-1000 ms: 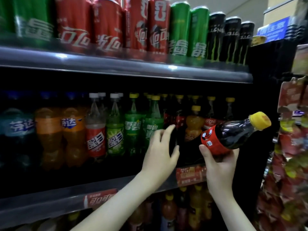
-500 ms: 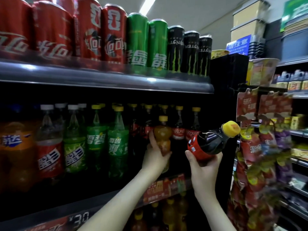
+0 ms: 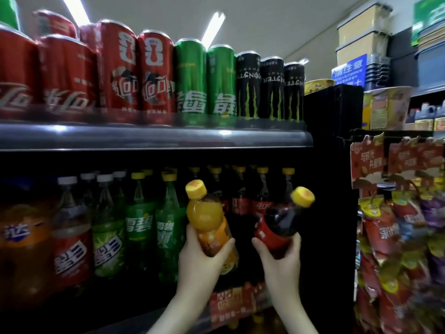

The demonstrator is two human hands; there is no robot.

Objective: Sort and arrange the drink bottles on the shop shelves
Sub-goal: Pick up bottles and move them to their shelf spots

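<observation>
Hands first: your left hand [image 3: 204,256] was wrapped round the lower body of the orange drink bottle [image 3: 207,220]. Your right hand [image 3: 279,257] gripped the small cola bottle [image 3: 281,220] at its red label in the same way. Both bottles were off the shelf, held in the air in front of the row of cola bottles [image 3: 262,196] on the middle shelf, a little below the middle of the view. The orange one stood nearly upright, with its yellow cap toward twelve o'clock. The cola one sat at three o'clock of it, near but apart, and its cap leaned toward one o'clock.

By my judgement you were well along. The green bottles [image 3: 142,225] at nine o'clock of your left hand stood together in ranks, and the cans [image 3: 190,78] on the upper shelf [image 3: 154,138] at twelve o'clock were grouped by colour. What was left, as far as the view showed, was the pair you held. The cola bottle matched the row right behind it and wanted a slot there. The orange one did not match that row and needed a place among its own kind. The lower shelf at six o'clock was too dark and blurred for me to say whether that was its home.
</observation>
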